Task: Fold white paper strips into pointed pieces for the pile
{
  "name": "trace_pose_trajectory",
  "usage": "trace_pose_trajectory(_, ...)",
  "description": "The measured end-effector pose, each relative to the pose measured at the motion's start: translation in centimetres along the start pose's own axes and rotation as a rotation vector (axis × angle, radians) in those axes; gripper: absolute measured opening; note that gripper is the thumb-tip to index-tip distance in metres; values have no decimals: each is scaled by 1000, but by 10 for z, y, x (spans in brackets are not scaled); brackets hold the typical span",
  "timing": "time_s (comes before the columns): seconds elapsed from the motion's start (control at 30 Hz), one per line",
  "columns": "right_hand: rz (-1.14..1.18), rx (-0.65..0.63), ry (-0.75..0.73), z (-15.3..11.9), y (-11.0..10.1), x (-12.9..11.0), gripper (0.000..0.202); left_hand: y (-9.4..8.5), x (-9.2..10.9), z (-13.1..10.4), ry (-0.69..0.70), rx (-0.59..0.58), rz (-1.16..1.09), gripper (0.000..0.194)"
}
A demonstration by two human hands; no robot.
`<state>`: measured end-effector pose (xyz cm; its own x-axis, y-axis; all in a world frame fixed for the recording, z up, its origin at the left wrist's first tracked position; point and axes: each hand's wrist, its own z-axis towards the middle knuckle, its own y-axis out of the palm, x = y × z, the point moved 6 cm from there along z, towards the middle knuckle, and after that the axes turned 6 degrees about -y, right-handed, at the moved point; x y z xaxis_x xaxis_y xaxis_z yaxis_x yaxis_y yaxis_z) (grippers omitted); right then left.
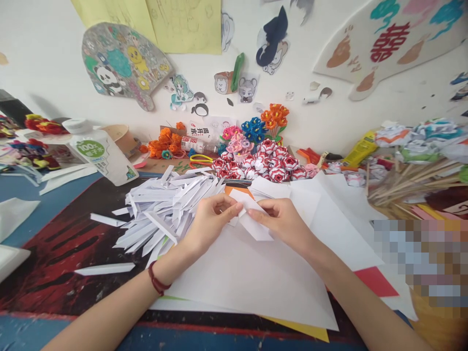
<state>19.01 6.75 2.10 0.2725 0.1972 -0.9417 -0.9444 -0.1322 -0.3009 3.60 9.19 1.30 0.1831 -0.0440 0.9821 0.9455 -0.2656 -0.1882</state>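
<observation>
A small folded white paper (256, 225) is held up between both hands, above large white sheets (252, 278) on the table. My left hand (214, 214) pinches its left edge between thumb and fingers. My right hand (280, 217) grips the same paper from the right, thumb on top, fingertips close to the left thumb. Part of the paper is hidden behind the fingers. Just left of my left hand lies a pile of folded white paper strips (157, 209). An orange piece (239, 190) shows behind the paper.
Along the wall stand a white bottle (104, 153), orange flowers (276, 117), red-and-white paper flowers (268, 163) and a yellow packet (360, 148). Wooden sticks (402, 183) lie at the right. One loose strip (106, 268) rests at the left, and a red sheet (378, 282) at the right.
</observation>
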Motion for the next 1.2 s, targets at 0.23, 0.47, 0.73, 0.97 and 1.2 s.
trace_pose_trajectory(0.23,89,-62,43,-2,5,0,31,0,0,-2,27,22,38,30)
trace_pose_trajectory(0.47,139,-71,56,-2,7,0,30,-1,5,-6,43,78,58,29)
trace_pose_trajectory(0.73,119,-22,49,-3,7,1,28,-1,12,-9,107,66,123,31)
trace_pose_trajectory(0.97,42,40,-11,-4,0,-2,31,-5,17,-8,167,82,165,26)
trace_pose_trajectory(1.2,-50,34,-79,-4,1,-6,36,-3,20,-11,175,78,213,20)
